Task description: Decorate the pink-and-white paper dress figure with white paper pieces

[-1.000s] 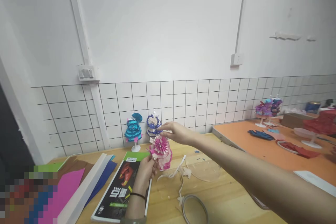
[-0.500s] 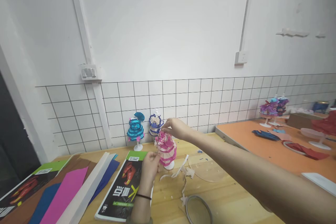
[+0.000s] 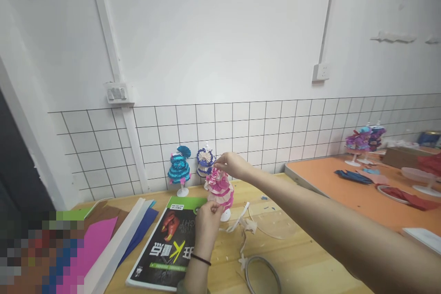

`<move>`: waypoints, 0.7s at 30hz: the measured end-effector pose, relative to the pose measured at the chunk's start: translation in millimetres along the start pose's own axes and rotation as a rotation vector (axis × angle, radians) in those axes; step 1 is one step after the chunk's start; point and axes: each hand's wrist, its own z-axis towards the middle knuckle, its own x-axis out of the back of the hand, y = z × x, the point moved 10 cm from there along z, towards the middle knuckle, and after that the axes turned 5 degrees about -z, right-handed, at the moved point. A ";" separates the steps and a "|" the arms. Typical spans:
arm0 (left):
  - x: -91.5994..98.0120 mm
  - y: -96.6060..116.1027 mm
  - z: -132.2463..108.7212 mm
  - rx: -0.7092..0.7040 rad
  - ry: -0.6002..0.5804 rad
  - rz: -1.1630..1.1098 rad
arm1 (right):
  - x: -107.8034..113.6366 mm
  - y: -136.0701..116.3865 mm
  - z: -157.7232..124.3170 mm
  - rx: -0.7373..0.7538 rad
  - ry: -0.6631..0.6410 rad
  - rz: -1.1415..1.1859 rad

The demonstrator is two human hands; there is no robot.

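A small pink and cream ruffled paper dress (image 3: 220,190) stands on a mannequin with a round white base (image 3: 225,215). From above, my right hand (image 3: 232,165) pinches the top of it, and its fingers cover the neck part. My left hand (image 3: 208,220) is closed at the front hem, thumb and fingertips pressed together on the lower ruffle. Close behind are a teal paper dress (image 3: 179,167) on a white stand and a blue and cream one (image 3: 205,161). Beneath my left wrist lies a dark magazine with a green top (image 3: 168,243).
Cream paper scraps (image 3: 248,225) and a grey ring (image 3: 263,275) lie right of my left hand. Coloured sheets (image 3: 99,239) are stacked at the left. An orange table (image 3: 317,179) on the right carries purple dresses (image 3: 360,140), red fabric-like pieces and a box. A tiled wall (image 3: 255,138) rises behind.
My left hand has moved right and slightly up, from the dress's left side to its front hem. My right hand stays at the top. The view has shifted slightly.
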 end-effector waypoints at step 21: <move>34.1 -17.3 10.3 0.141 -0.008 0.002 | -12.2 32.2 11.3 -0.097 -0.041 0.061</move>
